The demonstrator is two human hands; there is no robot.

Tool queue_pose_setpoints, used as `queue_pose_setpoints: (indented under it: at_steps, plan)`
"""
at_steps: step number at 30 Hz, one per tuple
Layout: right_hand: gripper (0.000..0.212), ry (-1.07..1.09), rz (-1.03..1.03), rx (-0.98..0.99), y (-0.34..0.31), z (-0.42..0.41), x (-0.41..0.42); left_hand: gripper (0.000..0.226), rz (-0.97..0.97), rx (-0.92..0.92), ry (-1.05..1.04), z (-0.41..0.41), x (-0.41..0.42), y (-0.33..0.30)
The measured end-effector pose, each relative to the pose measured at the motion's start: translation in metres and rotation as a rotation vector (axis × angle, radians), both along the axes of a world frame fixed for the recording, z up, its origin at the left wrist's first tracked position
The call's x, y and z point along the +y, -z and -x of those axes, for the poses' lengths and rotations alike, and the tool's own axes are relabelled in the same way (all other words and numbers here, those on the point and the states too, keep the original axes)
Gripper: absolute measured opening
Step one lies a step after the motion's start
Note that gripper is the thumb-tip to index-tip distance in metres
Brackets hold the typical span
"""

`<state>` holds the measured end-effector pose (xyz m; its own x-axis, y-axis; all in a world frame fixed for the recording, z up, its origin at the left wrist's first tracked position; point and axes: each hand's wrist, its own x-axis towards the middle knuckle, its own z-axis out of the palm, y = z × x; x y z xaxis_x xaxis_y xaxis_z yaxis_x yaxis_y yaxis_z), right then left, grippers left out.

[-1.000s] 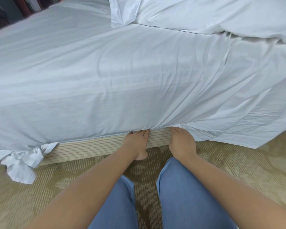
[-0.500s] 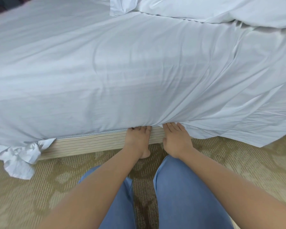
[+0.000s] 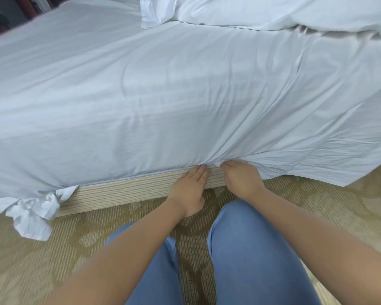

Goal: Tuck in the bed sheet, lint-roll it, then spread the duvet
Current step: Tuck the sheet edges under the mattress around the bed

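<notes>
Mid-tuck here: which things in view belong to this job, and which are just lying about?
In the job:
bed sheet
duvet
left hand
right hand
bed base

Lying about:
pillow
carpet

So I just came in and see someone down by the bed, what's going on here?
A person kneels at the bedside, tucking the sheet under the mattress. The left hand lies flat on the bed base, fingertips at the tuck line; the right hand pushes sheet in. To the right the sheet hangs loose. The duvet is bunched on the bed's far side.
</notes>
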<state>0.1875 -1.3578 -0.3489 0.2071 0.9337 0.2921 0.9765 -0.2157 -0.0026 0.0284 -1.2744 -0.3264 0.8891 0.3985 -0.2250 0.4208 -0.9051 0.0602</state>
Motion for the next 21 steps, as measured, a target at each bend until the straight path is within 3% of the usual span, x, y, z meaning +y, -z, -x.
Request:
queue_pose_setpoints:
  at_steps: [3, 9, 11, 14, 17, 21]
  plan:
    - [0.014, 0.015, 0.087, 0.09, 0.002, -0.006, -0.005, 0.073, 0.041, -0.043, 0.017, -0.014, -0.002, -0.005]
    - [0.017, 0.216, 0.228, 0.016, -0.001, -0.012, 0.011, 0.071, 0.098, -0.038, -0.018, -0.025, -0.005, -0.009]
    - [0.02, 0.36, 0.275, 0.105, 0.0, -0.015, 0.011, 0.071, 0.111, -0.013, -0.03, -0.026, 0.001, -0.009]
    - [0.034, 0.599, 0.22, 0.452, 0.003, -0.029, 0.006, 0.075, 0.085, 0.028, -0.026, -0.029, 0.007, -0.004]
    - [0.045, 0.623, 0.164, 1.029, 0.009, -0.028, 0.01, 0.084, 0.074, 0.062, -0.04, -0.039, 0.003, 0.002]
    - [0.031, 0.665, 0.14, 1.726, 0.005, -0.02, 0.021, 0.086, 0.081, 0.009, -0.104, -0.053, 0.004, 0.005]
